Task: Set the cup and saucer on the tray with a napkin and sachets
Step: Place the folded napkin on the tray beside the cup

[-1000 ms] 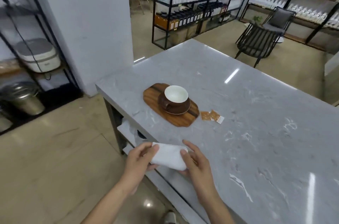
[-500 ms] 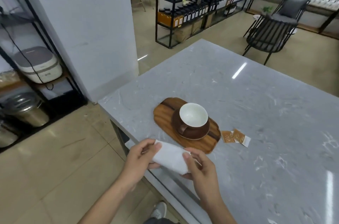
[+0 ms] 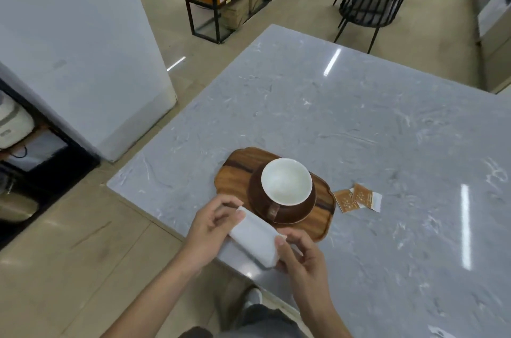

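Both hands hold the white napkin (image 3: 254, 241) just above the near edge of the tray (image 3: 237, 171): the left hand (image 3: 213, 229) pinches its far-left end and the right hand (image 3: 298, 257) curls round its near-right end, probably to keep it folded flat. The cup (image 3: 286, 185) sits on its saucer (image 3: 301, 213) on the tray's right side, which leaves room for the napkin. The two sachets (image 3: 356, 198) lie on the table (image 3: 359, 116), just right of the tray.

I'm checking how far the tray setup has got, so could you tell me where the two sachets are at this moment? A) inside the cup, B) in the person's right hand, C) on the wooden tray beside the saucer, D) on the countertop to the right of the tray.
D: the two sachets lie flat on the grey countertop, just off the right end of the wooden tray.
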{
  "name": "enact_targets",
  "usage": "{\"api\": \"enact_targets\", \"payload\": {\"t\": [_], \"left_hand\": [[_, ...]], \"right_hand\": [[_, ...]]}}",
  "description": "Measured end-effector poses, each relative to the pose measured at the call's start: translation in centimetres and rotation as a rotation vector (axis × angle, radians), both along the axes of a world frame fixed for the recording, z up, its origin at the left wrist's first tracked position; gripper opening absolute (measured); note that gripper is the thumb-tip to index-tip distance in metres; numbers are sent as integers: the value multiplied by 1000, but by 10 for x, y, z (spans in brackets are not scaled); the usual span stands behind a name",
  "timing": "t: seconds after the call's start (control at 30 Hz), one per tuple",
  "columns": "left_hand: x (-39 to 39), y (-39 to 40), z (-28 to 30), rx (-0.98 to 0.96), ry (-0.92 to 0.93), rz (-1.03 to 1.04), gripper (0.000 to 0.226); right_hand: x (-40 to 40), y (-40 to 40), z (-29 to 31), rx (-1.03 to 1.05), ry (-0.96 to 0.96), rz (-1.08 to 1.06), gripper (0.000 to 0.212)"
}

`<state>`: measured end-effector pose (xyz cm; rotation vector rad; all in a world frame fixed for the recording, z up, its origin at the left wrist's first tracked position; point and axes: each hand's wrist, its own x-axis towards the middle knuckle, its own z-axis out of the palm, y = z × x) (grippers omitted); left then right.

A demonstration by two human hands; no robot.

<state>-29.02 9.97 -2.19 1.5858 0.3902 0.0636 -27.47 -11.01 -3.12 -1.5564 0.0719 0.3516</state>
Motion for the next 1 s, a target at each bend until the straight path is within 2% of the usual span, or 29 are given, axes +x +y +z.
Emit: {"api": "enact_targets", "payload": {"t": [0.07, 0.2, 0.4, 0.5, 0.6, 0.83, 1.0], "left_hand": [[5, 2, -2, 24, 5, -53, 19], [16, 11, -5, 33, 10, -137, 23], [31, 27, -13, -36, 34, -263, 19], [41, 41, -14, -48, 69, -351, 19], [60, 58, -10, 23, 49, -466, 23], [116, 88, -12, 104, -44, -573, 21], [150, 105, -17, 319, -247, -617, 28]], "right_hand": [[-2, 2, 2, -19, -7, -41, 8], [-6, 11, 8, 0, 16, -164, 28], [-22, 34, 8, 90, 63, -332, 13], [-30, 53, 9, 93, 47, -436, 14], [-36, 78, 6, 91, 55, -522, 18], [-19, 147, 6, -296, -168, -673, 27], [2, 193, -8, -517, -255, -731, 18]]}}
